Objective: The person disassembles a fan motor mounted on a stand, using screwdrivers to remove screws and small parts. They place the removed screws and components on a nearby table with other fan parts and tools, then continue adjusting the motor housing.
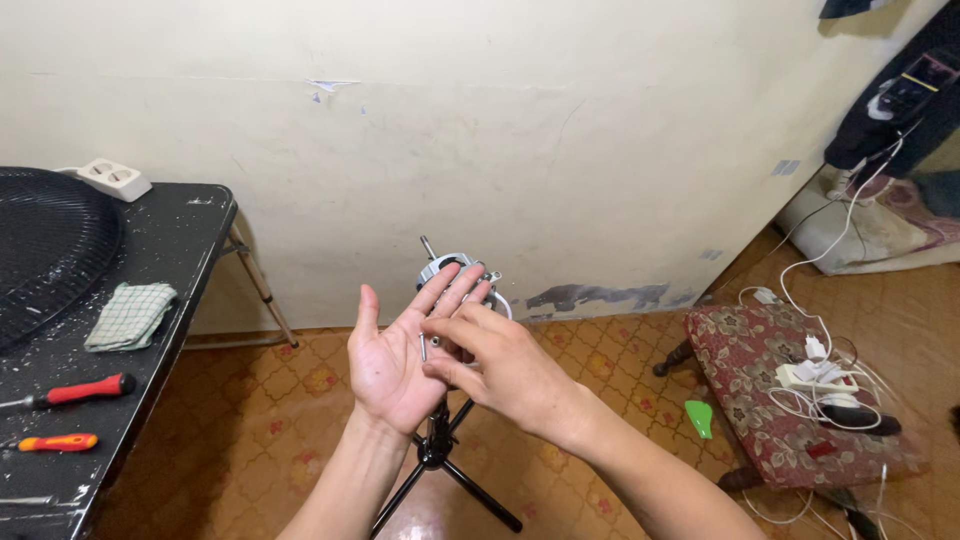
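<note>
— What are the hands doing?

— The left hand (392,360) is held up flat, palm open and facing the camera, fingers spread wide and pointing up. A small metal screw (423,347) lies upright against that palm, near the base of the fingers. The right hand (500,365) comes in from the right and its fingertips are pinched narrow right at the screw, touching it or just about; I cannot tell whether they actually grip it.

— And what is behind them?

— A metal motor (452,270) with a thin shaft sticking up, sitting on top of a black stand (437,455) whose legs spread out on the patterned floor (300,400). The tips of the left fingers overlap the motor in view; whether they touch it I cannot tell.

— What is on the left?

— A black table (170,260), dusty with white flecks. On it lie a round black fan grille (45,250), a folded green checked cloth (130,315), a red-handled screwdriver (70,390) and, nearer the camera, an orange-handled screwdriver (55,442). A white power strip (115,178) sits at the far edge against the cream wall (500,120).

— And on the right?

— A low stool with a red flowered cushion (770,390), well apart from the hands. White cables and a white adapter (815,375) lie tangled on it, and a small green piece (700,418) rests by its near edge — what it is I cannot tell
</note>
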